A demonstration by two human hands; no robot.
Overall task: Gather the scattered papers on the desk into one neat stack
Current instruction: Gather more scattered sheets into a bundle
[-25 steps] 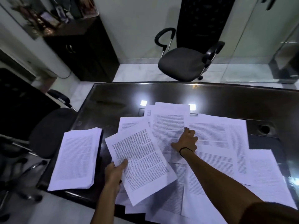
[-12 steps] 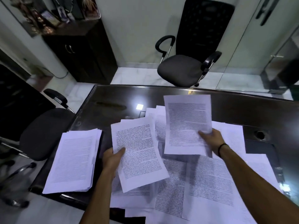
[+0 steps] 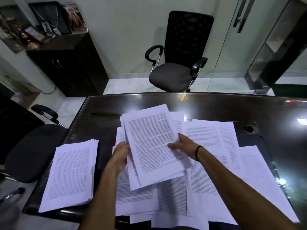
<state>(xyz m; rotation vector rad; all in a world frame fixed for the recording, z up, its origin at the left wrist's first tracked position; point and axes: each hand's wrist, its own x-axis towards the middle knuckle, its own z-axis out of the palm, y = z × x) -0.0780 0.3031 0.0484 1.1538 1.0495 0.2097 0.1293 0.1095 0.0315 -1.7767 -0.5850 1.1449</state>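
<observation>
Gripping held sheets (image 3: 152, 146) from opposite sides, both hands (image 3: 120, 156) raised.

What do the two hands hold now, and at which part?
A small bundle of printed sheets: the left hand grips its left edge, the right hand its right edge, above the desk.

Stack of printed paper sheets (image 3: 69, 173) left of both hands (image 3: 120, 156); loose printed sheets (image 3: 214, 163) beneath and right, all on the dark glossy table (image 3: 207, 107).

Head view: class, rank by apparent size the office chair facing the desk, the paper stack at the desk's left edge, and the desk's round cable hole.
1-2. Office chair and paper stack: too similar, and the stack sits nearer.
3. Cable hole.
</observation>
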